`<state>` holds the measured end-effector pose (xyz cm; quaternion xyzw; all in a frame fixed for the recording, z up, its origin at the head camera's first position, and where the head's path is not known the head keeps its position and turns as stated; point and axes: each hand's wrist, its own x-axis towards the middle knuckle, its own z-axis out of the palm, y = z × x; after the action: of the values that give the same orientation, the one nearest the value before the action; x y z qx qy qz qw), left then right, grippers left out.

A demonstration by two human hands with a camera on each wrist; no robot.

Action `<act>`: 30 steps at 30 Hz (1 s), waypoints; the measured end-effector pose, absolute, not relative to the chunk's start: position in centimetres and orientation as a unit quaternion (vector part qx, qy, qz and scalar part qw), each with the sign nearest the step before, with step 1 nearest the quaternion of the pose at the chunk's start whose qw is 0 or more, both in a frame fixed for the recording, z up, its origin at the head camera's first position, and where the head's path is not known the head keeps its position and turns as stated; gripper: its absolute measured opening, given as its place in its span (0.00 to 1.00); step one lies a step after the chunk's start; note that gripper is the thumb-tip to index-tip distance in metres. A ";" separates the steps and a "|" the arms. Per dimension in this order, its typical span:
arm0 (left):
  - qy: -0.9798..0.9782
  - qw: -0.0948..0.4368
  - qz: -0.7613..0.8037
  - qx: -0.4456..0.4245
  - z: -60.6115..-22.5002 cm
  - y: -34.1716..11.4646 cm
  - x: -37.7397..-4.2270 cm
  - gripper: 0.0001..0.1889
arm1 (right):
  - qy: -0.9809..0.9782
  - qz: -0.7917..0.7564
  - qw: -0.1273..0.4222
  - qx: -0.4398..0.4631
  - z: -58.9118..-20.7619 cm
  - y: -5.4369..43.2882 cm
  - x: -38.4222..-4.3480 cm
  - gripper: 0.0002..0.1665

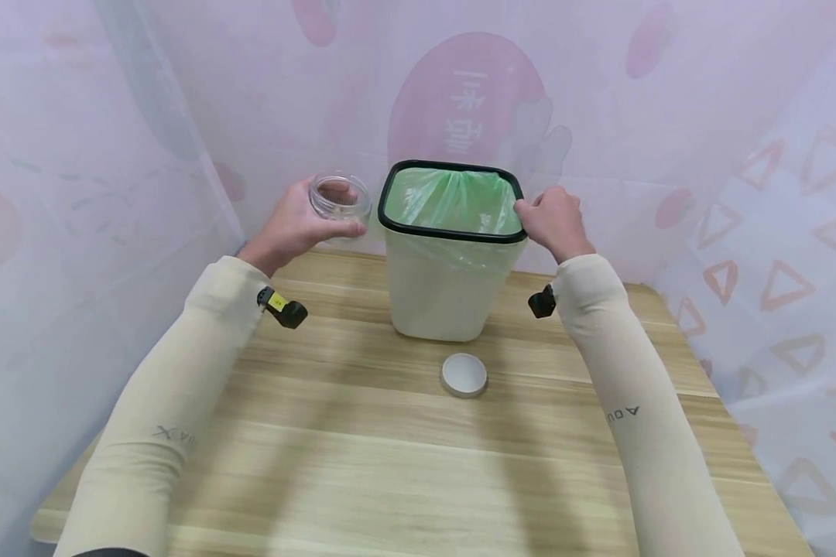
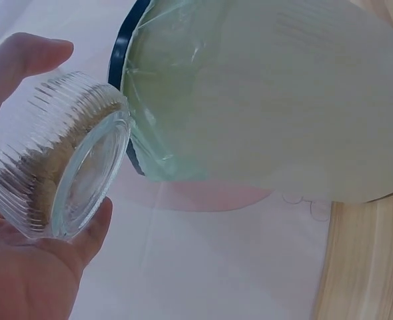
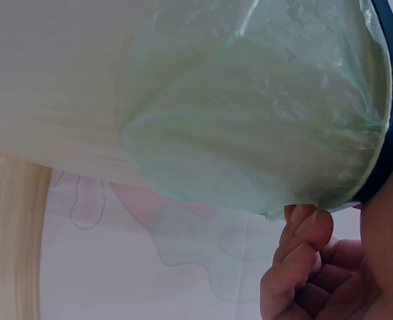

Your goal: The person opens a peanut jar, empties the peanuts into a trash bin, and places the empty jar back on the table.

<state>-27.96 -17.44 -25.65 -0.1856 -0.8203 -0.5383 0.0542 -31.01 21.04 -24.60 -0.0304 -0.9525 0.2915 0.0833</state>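
My left hand point(image 1: 296, 224) grips a clear, ribbed glass jar point(image 1: 341, 203) without a lid, just left of the bin's rim. Brownish matter shows through the jar's side point(image 2: 70, 157) in the left wrist view; what it is I cannot tell. With thumb and curled fingers, my right hand point(image 1: 556, 220) pinches the black rim point(image 1: 453, 234) of a cream trash bin point(image 1: 442, 290) at its right side. A green bin liner point(image 3: 236, 133) lines the bin and folds over its edge. On the table in front lies a round white lid point(image 1: 464, 374).
The bin's base is at the wooden table point(image 1: 390, 464), toward its far edge. Patterned cloth walls point(image 1: 265, 100) enclose the table at the back and sides. Both forearms wear cream sleeves point(image 1: 641, 402), with a small black camera point(image 1: 542, 302) at the right wrist.
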 end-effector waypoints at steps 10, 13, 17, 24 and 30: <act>-0.835 0.060 -0.517 -0.178 -23.9 -16.9 -28.6 0.37 | -0.949 0.298 0.090 -0.049 -24.6 20.7 -31.2 0.31; -0.837 0.063 -0.515 -0.174 -23.6 -16.7 -28.8 0.38 | -0.948 0.302 0.088 -0.054 -24.6 20.6 -31.1 0.31; -0.839 0.070 -0.511 -0.172 -23.3 -16.6 -29.1 0.37 | -0.947 0.305 0.087 -0.058 -24.6 20.4 -31.1 0.31; -0.848 0.074 -0.497 -0.170 -22.5 -16.2 -29.6 0.38 | -0.946 0.307 0.087 -0.057 -24.7 20.2 -31.1 0.31; -0.860 0.088 -0.475 -0.163 -21.7 -16.0 -30.1 0.38 | -0.947 0.305 0.087 -0.056 -24.8 20.1 -31.1 0.31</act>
<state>-30.12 -15.96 -21.71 -0.1635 -0.8600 -0.4754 0.0878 -31.08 20.14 -24.78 -0.0555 -0.9467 0.3051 0.0866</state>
